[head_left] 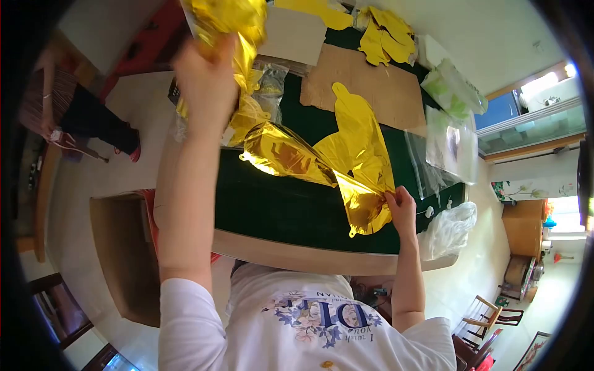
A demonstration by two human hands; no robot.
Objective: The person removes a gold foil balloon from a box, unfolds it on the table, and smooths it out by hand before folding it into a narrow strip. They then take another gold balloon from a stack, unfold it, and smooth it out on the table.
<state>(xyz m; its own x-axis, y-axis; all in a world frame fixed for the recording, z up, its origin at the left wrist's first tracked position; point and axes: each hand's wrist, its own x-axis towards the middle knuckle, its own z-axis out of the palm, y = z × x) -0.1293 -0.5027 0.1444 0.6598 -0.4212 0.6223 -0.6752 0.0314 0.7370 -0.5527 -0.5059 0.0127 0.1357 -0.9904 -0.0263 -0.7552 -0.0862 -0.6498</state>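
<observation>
Wearing dark trousers and red shoes, another person (93, 114) is at the far left, with something small and white in one hand. Next comes an open box (124, 260) on the floor, near the table (278, 213), which has a dark green top and a pale edge.

The left hand (207, 77) is raised over the table's left side, blurred, its grip closed on the raised foil (230, 25), which is gold and shows both above and below the fist. Under its lower end lies a clear bag (271, 83). A white board (288, 38) lies behind, on the far side.

A shiny foil (284, 154), creased and gold, stretches across the middle to the right hand; whether it joins the raised foil cannot be told. Just behind it the flat foil (362, 133), yellow-gold, lies spread over the near edge of the cardboard (371, 86) and the table. A heap of foil (387, 40) sits past the cardboard, toward the far edge.

The right hand (403, 207) is low over the table's near right side, its grip pinching the shiny foil's right edge between thumb and fingers. Farther right are clear sleeves (451, 145) and, nearer, a crumpled white bag (451, 229).
</observation>
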